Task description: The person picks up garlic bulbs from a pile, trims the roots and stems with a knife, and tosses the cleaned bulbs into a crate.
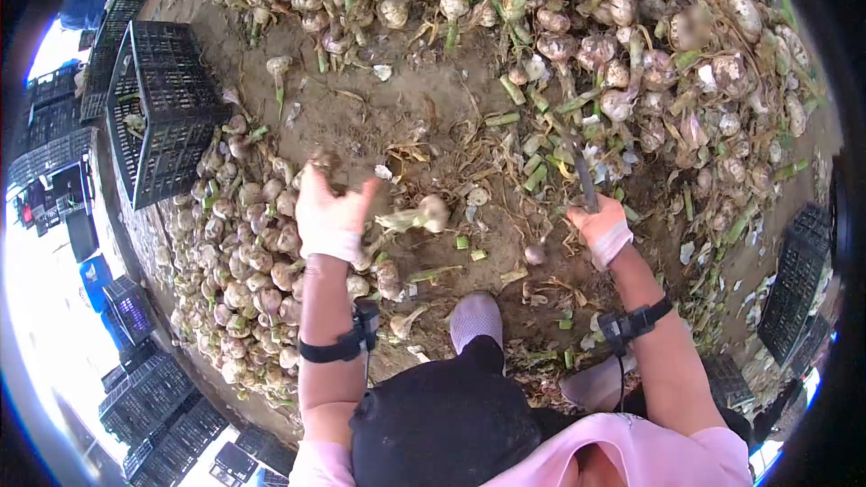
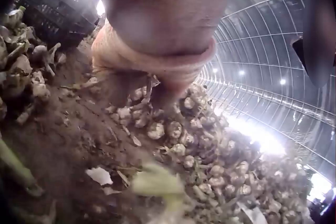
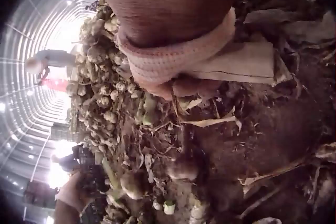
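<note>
My left hand [image 1: 329, 212], in a pale glove with soiled fingertips, is spread over the edge of the trimmed garlic heap [image 1: 244, 280], thumb apart from the fingers. Nothing shows between thumb and fingers. Just right of it is a blurred garlic bulb [image 1: 433, 214] with its stalk pointing left; a blurred pale green stalk [image 2: 157, 182] also shows below the hand in the left wrist view. My right hand [image 1: 597, 227], gloved too, grips a knife by its flat wooden handle [image 3: 236, 65]. The dark knife blade [image 1: 582, 171] points away from me, above cut stalks and dry leaves.
A large pile of garlic with stalks [image 1: 631, 45] lies ahead and to the right. A black crate [image 1: 167, 108] stands tilted at the far left of the trimmed heap; more crates [image 1: 153, 406] line the left side. Another person [image 3: 50, 61] is in the right wrist view's background.
</note>
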Demonstrator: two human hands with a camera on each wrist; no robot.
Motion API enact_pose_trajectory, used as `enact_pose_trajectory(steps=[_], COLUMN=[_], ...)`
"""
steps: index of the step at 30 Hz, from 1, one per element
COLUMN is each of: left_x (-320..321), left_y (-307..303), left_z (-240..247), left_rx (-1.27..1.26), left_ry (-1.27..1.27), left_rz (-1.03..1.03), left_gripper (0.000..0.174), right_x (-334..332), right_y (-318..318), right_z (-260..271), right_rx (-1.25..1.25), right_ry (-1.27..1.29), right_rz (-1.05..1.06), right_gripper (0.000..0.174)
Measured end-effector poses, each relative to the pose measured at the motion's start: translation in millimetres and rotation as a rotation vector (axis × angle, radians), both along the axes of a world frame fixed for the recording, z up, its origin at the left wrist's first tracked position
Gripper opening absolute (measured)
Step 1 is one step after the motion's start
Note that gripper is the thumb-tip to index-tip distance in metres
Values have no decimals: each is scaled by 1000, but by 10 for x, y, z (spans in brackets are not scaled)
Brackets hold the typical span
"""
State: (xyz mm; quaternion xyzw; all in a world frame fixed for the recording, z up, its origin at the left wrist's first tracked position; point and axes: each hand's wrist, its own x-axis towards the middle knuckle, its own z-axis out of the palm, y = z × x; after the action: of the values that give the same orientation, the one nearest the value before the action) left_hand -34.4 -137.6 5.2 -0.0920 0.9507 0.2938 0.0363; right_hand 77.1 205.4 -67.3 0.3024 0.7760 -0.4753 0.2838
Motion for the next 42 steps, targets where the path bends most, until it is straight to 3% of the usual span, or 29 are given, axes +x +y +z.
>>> enact_pose_trajectory(steps=[2, 4, 5, 8, 11, 13, 14, 17, 19, 21, 22, 23, 25, 27, 29, 31, 33, 35, 36, 39, 41, 42], left_x=[135, 293, 378, 494, 536, 566, 550, 489, 364, 317, 230, 233, 309, 429, 567, 755, 827, 706, 644, 630, 558, 515], left_y=[185, 271, 265, 71, -73, 90, 272, 461, 415, 285, 244, 233, 244, 143, 271, 274, 266, 276, 285, 225, 249, 229], left_z=[12, -35, -20, 49, 26, -45, 24, -247, -306, -385, -347, -305, -200, -161, 41, -250, -352, -257, -168, -126, -174, -205], left_rx=[8, 4, -198, -215, -289, -212, -208, -455, -321, 449, 108, 104, -156, -182, -306, -362, -327, -242, -5, 1424, 1673, 1868], left_ry=[-117, -267, -196, -257, -276, -202, -302, -340, -377, -382, -196, -193, -191, -409, -597, -704, -621, -674, -737, -520, -529, -524], left_rz=[7, 13, -37, -4, -112, -228, -286, -601, -434, -1, -173, -176, -207, -332, -414, -503, -658, -560, -345, 180, 595, 580], left_gripper=[70, 80, 63, 63, 66, 70, 71, 58, 36, 35, 43, 43, 47, 58, 52, 50, 47, 48, 52, 33, 38, 37], right_x=[39, 154, 136, 141, 159, 183, 188, 95, 97, 151, 123, 108, 118, 101, 69, 82, 98, 49, 95, 82, 81, 94], right_y=[63, 97, 77, 67, 97, 116, 110, 65, 72, 75, 50, 29, 70, 27, -1, -12, 7, -2, 19, 22, 33, 42], right_z=[-118, -370, -246, -316, -400, -423, -461, -283, -320, -278, -238, -219, -310, -186, -133, -134, -171, -87, -180, -127, -203, -203], right_rx=[-6, -27, -59, -25, 17, 15, -91, 59, 106, 142, 123, 101, 83, 154, 135, 72, 60, 128, 164, 221, 189, 189], right_ry=[-21, 171, 90, 124, 142, 198, 212, 77, 134, 172, 172, 172, 179, 161, 170, 179, 194, 52, 150, 195, 134, 131], right_rz=[-6, 12, -51, -36, 0, -5, -67, 6, 32, 70, 48, 26, 29, 60, 66, 0, -6, 35, 65, 133, 124, 125], right_gripper=[33, 31, 30, 28, 26, 27, 28, 28, 28, 28, 30, 31, 31, 30, 29, 28, 27, 29, 31, 33, 36, 37])
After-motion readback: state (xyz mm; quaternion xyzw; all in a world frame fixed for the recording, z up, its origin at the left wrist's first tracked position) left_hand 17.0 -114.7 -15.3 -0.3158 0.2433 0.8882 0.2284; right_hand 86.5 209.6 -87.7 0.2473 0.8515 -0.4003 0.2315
